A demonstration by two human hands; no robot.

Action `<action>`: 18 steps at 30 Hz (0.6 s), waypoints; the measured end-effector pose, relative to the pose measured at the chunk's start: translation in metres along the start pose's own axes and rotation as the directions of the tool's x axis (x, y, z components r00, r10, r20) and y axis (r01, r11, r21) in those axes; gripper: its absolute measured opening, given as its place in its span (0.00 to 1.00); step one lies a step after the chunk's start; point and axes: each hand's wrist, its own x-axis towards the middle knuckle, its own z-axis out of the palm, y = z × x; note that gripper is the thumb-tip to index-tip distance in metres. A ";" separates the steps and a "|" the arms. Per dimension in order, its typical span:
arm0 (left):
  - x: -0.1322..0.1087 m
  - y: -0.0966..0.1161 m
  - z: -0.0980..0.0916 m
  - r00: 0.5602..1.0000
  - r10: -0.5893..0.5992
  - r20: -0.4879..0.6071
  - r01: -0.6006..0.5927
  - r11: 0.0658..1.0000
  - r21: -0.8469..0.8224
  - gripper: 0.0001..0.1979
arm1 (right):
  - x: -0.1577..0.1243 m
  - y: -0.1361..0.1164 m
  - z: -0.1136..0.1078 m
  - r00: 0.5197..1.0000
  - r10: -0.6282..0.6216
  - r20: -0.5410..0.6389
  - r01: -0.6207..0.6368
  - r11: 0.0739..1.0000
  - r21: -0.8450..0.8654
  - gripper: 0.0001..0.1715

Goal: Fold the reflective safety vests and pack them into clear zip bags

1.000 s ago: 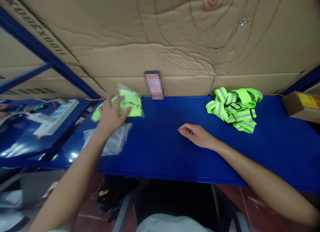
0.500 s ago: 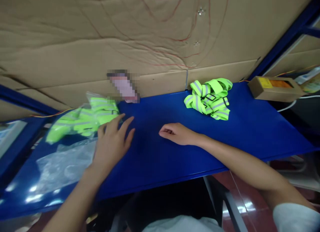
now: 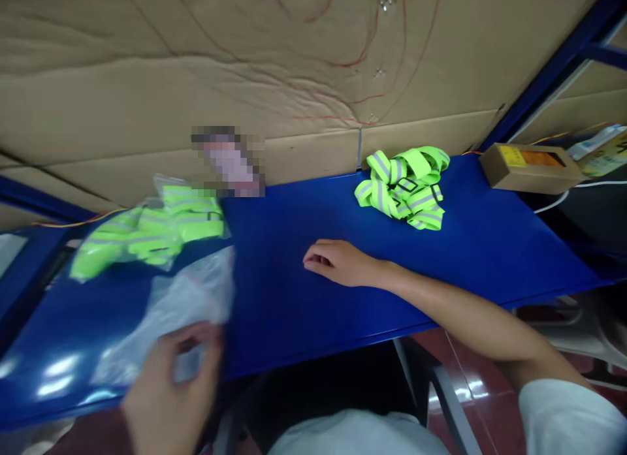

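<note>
My left hand point(image 3: 183, 363), somewhat blurred, pinches the near edge of a clear plastic bag point(image 3: 196, 288) at the front left of the blue table. The bag is flat and crumpled. Just behind it lie several neon-yellow reflective straps point(image 3: 151, 230) packed in clear bags. My right hand point(image 3: 340, 262) rests on the tabletop with its fingers loosely curled and nothing seen in them. Beyond it sits a loose heap of neon-yellow reflective straps point(image 3: 404, 187) with grey stripes and black buckles.
The blue table point(image 3: 289, 311) ends at a cardboard-covered wall point(image 3: 294, 70). A pixelated phone-like object point(image 3: 230, 164) leans there. At the right end stands a cardboard box point(image 3: 531, 168) with a window, beside a white cable. A chair point(image 3: 445, 396) is below the front edge.
My left hand has come down and back from near the bagged straps and closed on the empty bag, which has shifted rightward. My right hand has stayed in place.
</note>
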 end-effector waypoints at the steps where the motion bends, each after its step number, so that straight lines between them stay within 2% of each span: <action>1: 0.005 0.026 0.008 0.999 -0.016 -0.050 0.014 0.999 -0.047 0.09 | 0.000 -0.002 -0.001 1.000 0.007 0.013 -0.007 0.999 0.037 0.13; 4: 0.024 0.088 0.033 0.974 0.215 -0.078 -0.225 0.957 -0.182 0.07 | 0.002 -0.004 -0.004 0.997 0.065 0.046 -0.074 0.970 0.232 0.17; 7: 0.037 0.114 0.052 0.927 0.375 -0.001 -0.371 0.918 -0.140 0.12 | 0.004 -0.001 -0.007 0.990 0.138 0.006 -0.133 0.940 0.315 0.14; 9: 0.038 0.114 0.060 0.887 0.455 0.081 -0.451 0.890 -0.059 0.17 | 0.004 0.002 -0.007 0.986 0.166 -0.012 -0.155 0.945 0.288 0.10; 11: 0.036 0.103 0.061 0.863 0.483 0.147 -0.492 0.870 0.028 0.20 | 0.005 0.002 -0.010 0.985 0.171 -0.023 -0.161 0.960 0.228 0.09; 13: 0.032 0.087 0.056 0.864 0.471 0.176 -0.491 0.865 0.099 0.20 | 0.004 0.000 -0.021 0.986 0.134 -0.099 -0.128 0.989 0.069 0.12; 15: 0.031 0.074 0.045 0.871 0.456 0.183 -0.483 0.864 0.142 0.20 | 0.002 0.001 -0.041 0.966 0.068 -0.248 -0.118 0.974 -0.194 0.15; 17: 0.034 0.070 0.034 0.874 0.464 0.146 -0.483 0.862 0.152 0.16 | -0.002 0.011 -0.069 0.896 0.019 -0.444 -0.227 0.880 -0.418 0.18; 18: 0.038 0.073 0.030 0.870 0.481 0.107 -0.492 0.857 0.151 0.14 | -0.005 0.020 -0.084 0.828 0.010 -0.560 -0.329 0.818 -0.472 0.20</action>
